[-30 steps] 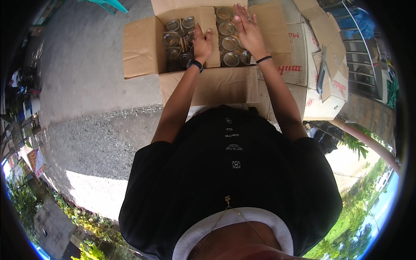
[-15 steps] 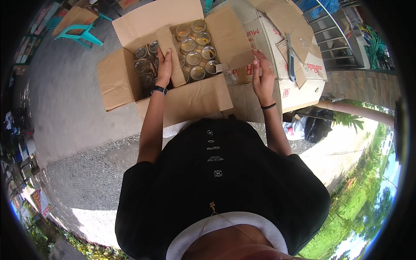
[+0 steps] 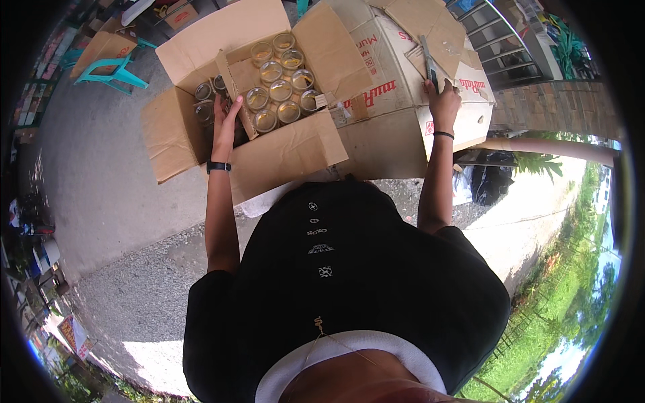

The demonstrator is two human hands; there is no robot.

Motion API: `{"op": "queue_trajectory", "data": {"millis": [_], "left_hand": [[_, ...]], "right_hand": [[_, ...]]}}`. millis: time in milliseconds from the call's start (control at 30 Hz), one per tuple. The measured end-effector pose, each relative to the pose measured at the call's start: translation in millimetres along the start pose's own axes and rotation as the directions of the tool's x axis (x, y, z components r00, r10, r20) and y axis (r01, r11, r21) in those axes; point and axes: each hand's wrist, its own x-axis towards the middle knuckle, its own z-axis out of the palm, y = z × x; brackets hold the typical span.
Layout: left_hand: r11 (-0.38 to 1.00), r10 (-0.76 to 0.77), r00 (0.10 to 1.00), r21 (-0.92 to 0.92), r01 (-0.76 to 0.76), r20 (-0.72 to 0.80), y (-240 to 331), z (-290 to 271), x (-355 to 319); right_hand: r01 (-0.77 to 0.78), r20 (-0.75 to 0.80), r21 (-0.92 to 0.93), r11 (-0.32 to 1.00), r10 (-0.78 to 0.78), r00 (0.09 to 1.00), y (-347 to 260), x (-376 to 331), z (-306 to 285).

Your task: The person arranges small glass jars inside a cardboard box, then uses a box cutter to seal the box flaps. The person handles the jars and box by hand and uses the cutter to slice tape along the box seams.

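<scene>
An open cardboard box (image 3: 269, 161) stands in front of me, its flaps folded outward. Clear round glass jars (image 3: 281, 90) fill much of its right part, and a few darker-looking ones (image 3: 203, 91) sit at the left. Between the two groups a cardboard divider (image 3: 232, 84) leans to the left. My left hand (image 3: 224, 127) grips this divider, thumb on the right side and fingers partly hidden on the left. Over on the larger carton, my right hand (image 3: 443, 106) is closed around the handle of a utility knife (image 3: 430, 64), which points away from me.
A large white-and-brown carton (image 3: 386, 144) adjoins the box on the right, with loose cardboard pieces (image 3: 420, 23) on top. Behind it is a metal railing (image 3: 497, 40). A green plastic chair (image 3: 114, 70) stands far left on the concrete floor (image 3: 94, 188).
My right hand has moved right from the box's flap and taken hold of the utility knife. The divider now leans further left, with my left hand lower on it.
</scene>
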Motion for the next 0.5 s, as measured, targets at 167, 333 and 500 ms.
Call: {"op": "queue_trajectory", "data": {"millis": [167,333,500], "left_hand": [[0.990,0.032,0.999,0.133,-0.034,0.020,-6.4,0.5,-18.0],[0.995,-0.086,0.996,-0.048,0.086,-0.003,-2.2,-3.4,-31.5],[0.909,-0.039,0.998,-0.413,0.054,0.043,-34.8,-19.1,-10.0]], "right_hand": [[-0.095,0.181,0.199,0.975,0.058,0.982,10.6,5.5,-1.0],[-0.062,-0.037,0.209,0.976,0.071,0.997,24.6,3.3,6.7],[-0.309,-0.016,0.283,0.908,0.327,0.945,39.2,23.2,-18.8]]}}
